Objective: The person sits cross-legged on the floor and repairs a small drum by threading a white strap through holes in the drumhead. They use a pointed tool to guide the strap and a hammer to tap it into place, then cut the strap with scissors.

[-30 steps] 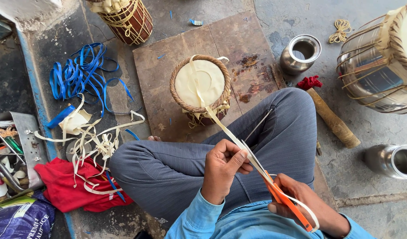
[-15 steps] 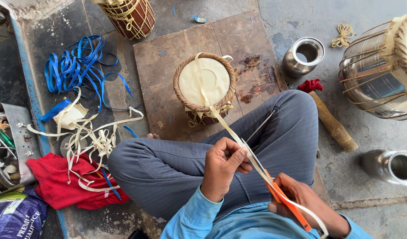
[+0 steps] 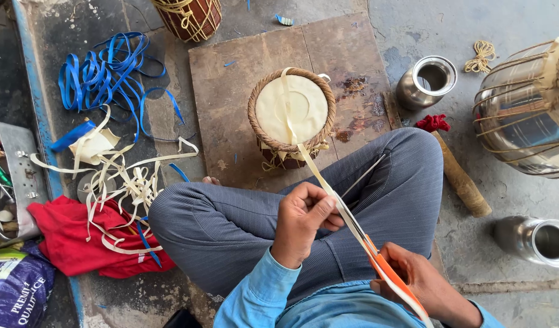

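View: we look straight down at our own crossed legs in grey trousers (image 3: 243,225), seated on a concrete floor.
Left hand: our left hand (image 3: 300,215), at lower centre of the frame, has its fingers pinched narrow on a pale hide strap (image 3: 313,170), holding it taut.
Right hand: our right hand (image 3: 422,282), at the lower right, has its fingers curled through the handles of orange-handled scissors (image 3: 376,258); the blades point up along the strap, parted around its edge just below the left hand's pinch.
Strap: it runs from a small drum (image 3: 291,112) at upper centre, across its cream head, diagonally down to both hands.
Handling: we judge the strap light, thin and flexible, somewhat stiff like rawhide, likely to curl if slack; best gripped flat between thumb and finger close to the blades.
Drum: it stands upright on a brown wooden board (image 3: 231,79), its rim braided.
Surroundings: cut pale strips (image 3: 130,179) and blue straps (image 3: 109,76) lie at the left, a red cloth (image 3: 72,243) at lower left, a steel cup (image 3: 426,81) at upper right, a wooden mallet (image 3: 462,182) beside our knee.
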